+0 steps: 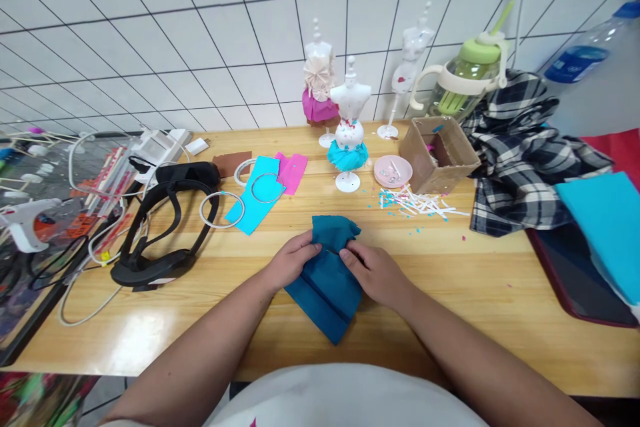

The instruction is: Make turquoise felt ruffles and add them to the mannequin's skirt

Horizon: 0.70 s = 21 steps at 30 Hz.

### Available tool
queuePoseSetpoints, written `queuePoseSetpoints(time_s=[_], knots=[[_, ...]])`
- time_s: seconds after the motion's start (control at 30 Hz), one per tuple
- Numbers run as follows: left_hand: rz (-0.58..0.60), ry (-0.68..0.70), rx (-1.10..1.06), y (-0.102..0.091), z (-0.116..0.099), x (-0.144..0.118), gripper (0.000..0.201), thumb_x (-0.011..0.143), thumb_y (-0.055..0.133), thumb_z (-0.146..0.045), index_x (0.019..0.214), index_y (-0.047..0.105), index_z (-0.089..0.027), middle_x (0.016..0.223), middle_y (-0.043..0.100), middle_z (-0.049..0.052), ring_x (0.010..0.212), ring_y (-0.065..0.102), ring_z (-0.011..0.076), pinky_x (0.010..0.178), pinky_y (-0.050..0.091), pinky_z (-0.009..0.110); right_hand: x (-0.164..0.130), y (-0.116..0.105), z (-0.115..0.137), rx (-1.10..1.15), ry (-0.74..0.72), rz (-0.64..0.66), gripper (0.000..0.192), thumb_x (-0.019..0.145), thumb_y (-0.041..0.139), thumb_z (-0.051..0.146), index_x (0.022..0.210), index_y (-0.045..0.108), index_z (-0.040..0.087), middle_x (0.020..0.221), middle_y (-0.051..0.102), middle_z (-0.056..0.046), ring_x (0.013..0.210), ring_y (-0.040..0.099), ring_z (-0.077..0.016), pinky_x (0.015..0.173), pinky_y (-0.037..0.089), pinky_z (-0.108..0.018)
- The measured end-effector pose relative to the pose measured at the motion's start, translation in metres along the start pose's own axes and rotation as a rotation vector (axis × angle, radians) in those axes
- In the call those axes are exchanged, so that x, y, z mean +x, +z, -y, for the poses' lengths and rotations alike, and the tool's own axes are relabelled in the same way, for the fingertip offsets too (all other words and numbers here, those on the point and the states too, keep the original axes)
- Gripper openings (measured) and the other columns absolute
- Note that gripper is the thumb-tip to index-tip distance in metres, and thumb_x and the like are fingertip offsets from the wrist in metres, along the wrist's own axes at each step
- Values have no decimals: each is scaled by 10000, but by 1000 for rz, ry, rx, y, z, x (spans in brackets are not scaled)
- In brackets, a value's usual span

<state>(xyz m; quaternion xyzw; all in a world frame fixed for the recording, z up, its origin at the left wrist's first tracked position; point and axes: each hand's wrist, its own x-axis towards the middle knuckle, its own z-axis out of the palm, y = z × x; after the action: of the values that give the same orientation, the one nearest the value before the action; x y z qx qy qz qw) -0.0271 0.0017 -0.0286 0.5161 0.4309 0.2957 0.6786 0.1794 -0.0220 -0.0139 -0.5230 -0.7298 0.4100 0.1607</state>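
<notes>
Near the front of the table, both hands grip a dark teal sheet [325, 280] with fold lines and a ragged top end. Whether it is cloth or crepe paper I cannot tell. My left hand [296, 257] pinches its left edge, thumb on top. My right hand [373, 268] has the right edge, with the thumb pressed on the front and the other fingers partly behind. A short dark line, perhaps a slit or a thin object, shows between the thumbs. Beyond them stands a small white dress form [351, 99] with a turquoise ruffled skirt [347, 156].
Two more dress forms [320, 80] [413, 47] stand behind. A pink dish [393, 171], cardboard box [427, 167] and paper scraps [420, 203] lie right. Left are turquoise paper [255, 203], metal rings [223, 225], a black headset [133, 253] and a glue gun [27, 223].
</notes>
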Motion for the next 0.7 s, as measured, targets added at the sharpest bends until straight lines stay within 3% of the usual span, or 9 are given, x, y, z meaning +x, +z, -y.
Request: queuePoseSetpoints(time_s=[0.2,0.7], knots=[[78,77,51,-2,0,0,421,821,602,-302,1217,618,-160,1219,665,64,1131,575,289,978,420,383,0,2,2,-56,32,3,359,989,317,446,863,555,209,727,645,-10,681,601,-156,591,330,-248],[168,85,3,-4,9,0,498,799,636,-248,1278,543,-154,1296,613,100,1240,507,326,1024,392,448,-1,2,3,-107,15,45,367,980,348,458,863,590,208,760,670,-19,713,615,-152,594,319,-242]])
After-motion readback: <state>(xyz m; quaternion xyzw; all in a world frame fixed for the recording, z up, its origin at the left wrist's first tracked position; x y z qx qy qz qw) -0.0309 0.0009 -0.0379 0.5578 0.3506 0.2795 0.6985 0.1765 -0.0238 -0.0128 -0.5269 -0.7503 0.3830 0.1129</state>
